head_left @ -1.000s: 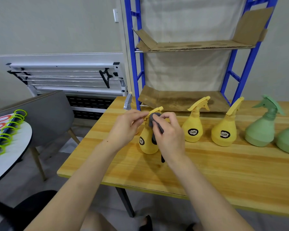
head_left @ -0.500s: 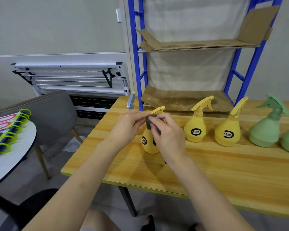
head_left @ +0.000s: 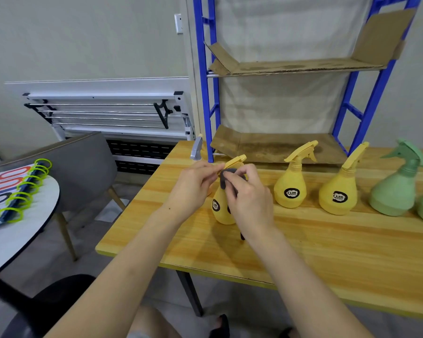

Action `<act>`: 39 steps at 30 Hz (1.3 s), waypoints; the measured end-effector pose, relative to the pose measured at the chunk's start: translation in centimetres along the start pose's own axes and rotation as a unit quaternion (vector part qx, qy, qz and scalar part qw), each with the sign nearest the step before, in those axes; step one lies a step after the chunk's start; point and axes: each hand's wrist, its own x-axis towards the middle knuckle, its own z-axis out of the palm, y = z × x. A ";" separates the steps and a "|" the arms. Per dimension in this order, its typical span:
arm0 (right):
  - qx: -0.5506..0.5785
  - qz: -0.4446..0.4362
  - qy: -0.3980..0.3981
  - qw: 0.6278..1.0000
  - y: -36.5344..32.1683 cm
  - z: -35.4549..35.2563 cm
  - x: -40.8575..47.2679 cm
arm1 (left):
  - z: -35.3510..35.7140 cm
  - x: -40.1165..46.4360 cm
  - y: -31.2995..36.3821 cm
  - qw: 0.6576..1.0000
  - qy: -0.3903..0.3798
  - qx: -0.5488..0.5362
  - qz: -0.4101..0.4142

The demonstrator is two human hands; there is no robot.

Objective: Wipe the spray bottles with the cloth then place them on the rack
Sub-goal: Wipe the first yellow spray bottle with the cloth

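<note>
The table [head_left: 303, 240] carried everything, and the blue rack [head_left: 352, 113] stood at its back edge, its two shelves lined with loose cardboard [head_left: 291, 67] whose ends curled up. That lining looked like your biggest hazard: a bottle set on a warped or sliding sheet could rock and tip, so you would have needed to seat it flat, well in from the flaps.

Along the table stood two green bottles [head_left: 398, 189] at the right, then two yellow bottles [head_left: 291, 189], all upright and close together. Swinging a wiped bottle toward the rack could have clipped their triggers and knocked one over.

The bottle you were working on [head_left: 220, 208] stood upright on the table, nearest the left end, just in front of the rack's left post. Your left hand [head_left: 193, 189] had its fingers curled and pinched the trigger head, steadying it. Your right hand [head_left: 249, 203] was closed around the dark cloth [head_left: 226, 178], pressing it against the neck, with a dark end trailing below the wrist.

You held the bottle only at the top, so a hard sideways rub could have skated the base toward the near edge or twisted the head. The trailing cloth end could also have snagged under the base when you lifted.
</note>
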 end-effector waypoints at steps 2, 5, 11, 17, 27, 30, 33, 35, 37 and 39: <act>-0.017 -0.002 -0.018 1.000 0.4 0.3 -0.7 | 0.0 0.0 0.0 1.000 0.002 0.001 -0.007; -0.026 0.015 -0.042 0.999 0.8 0.4 -1.9 | 0.0 -0.1 0.2 1.000 0.003 0.002 -0.013; 0.038 0.029 0.008 0.999 0.5 0.2 -1.2 | 0.2 -0.1 0.3 0.999 0.002 -0.012 -0.037; 0.038 0.040 -0.026 0.998 0.8 1.0 -2.2 | 0.4 0.0 0.4 0.999 0.018 -0.010 -0.050; 0.079 0.094 0.053 0.991 1.0 -1.2 -0.3 | 0.1 0.0 1.0 0.999 0.006 0.021 -0.045; 0.084 0.079 0.053 0.992 0.8 -0.6 0.7 | 0.0 0.0 0.7 0.999 -0.007 0.030 -0.026; 0.088 0.073 0.027 0.993 1.0 0.5 0.0 | -0.1 0.2 0.6 0.999 -0.013 0.034 -0.020; 0.086 0.077 -0.006 0.993 1.4 0.8 -0.8 | -0.2 0.2 0.5 0.999 -0.011 0.036 -0.016; 0.088 0.078 -0.022 0.993 1.8 0.4 -0.9 | -0.1 0.1 0.6 0.999 -0.006 0.040 -0.008; 0.103 0.086 0.006 0.991 1.9 -0.4 -0.5 | -0.1 0.1 0.6 0.999 -0.005 0.043 -0.006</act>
